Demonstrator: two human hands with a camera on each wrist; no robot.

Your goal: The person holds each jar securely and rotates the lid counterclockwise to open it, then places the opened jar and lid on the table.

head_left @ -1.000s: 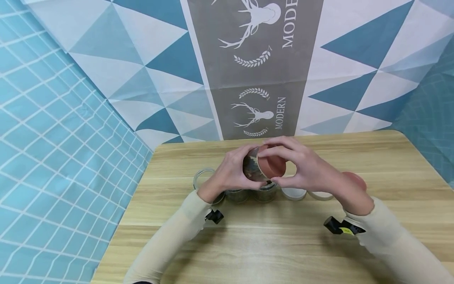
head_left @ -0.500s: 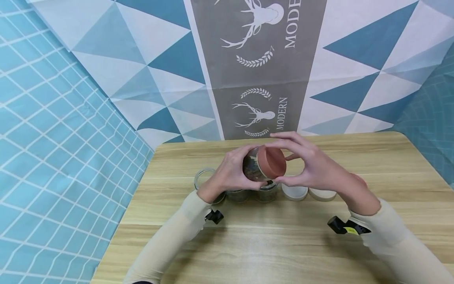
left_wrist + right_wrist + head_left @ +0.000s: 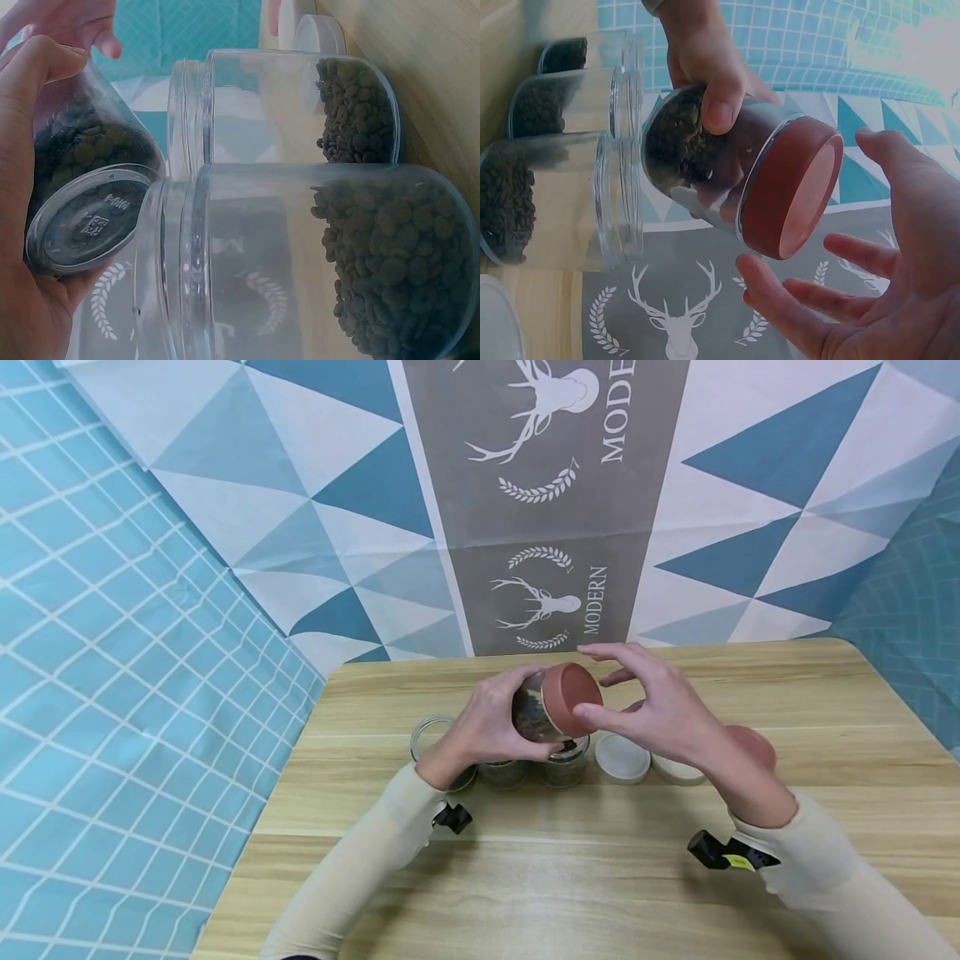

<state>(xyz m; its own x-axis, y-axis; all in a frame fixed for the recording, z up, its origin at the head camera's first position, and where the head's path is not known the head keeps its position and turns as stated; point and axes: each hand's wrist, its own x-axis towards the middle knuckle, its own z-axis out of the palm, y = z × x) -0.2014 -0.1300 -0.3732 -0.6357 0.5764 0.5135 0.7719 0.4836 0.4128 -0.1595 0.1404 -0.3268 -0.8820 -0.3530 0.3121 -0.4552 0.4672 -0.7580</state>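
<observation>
My left hand (image 3: 483,718) grips a clear jar (image 3: 531,717) by its side, lifted above the table and tilted, its mouth end toward the right. A reddish-brown lid (image 3: 791,191) sits on that end. Dark, dried bits (image 3: 679,146) show through the jar wall. Beside the lid is my right hand (image 3: 663,706), fingers spread and loosely bent, with nothing in them. In the right wrist view, its thumb and fingertips stand around the lid with a gap. The left wrist view shows the jar's round base (image 3: 90,221), marked with a small printed code.
Three uncovered clear jars stand in a row behind the hands; one jar (image 3: 562,195) holds dark pellets. To their right lie a white lid (image 3: 622,758), a cream lid (image 3: 677,771) and a reddish lid (image 3: 753,746). A patterned cloth (image 3: 540,510) hangs beyond the wooden table (image 3: 555,877).
My right hand's fingers were around the lid; they have come off it and spread, slightly to the right. My left hand keeps holding the jar in nearly the same spot.
</observation>
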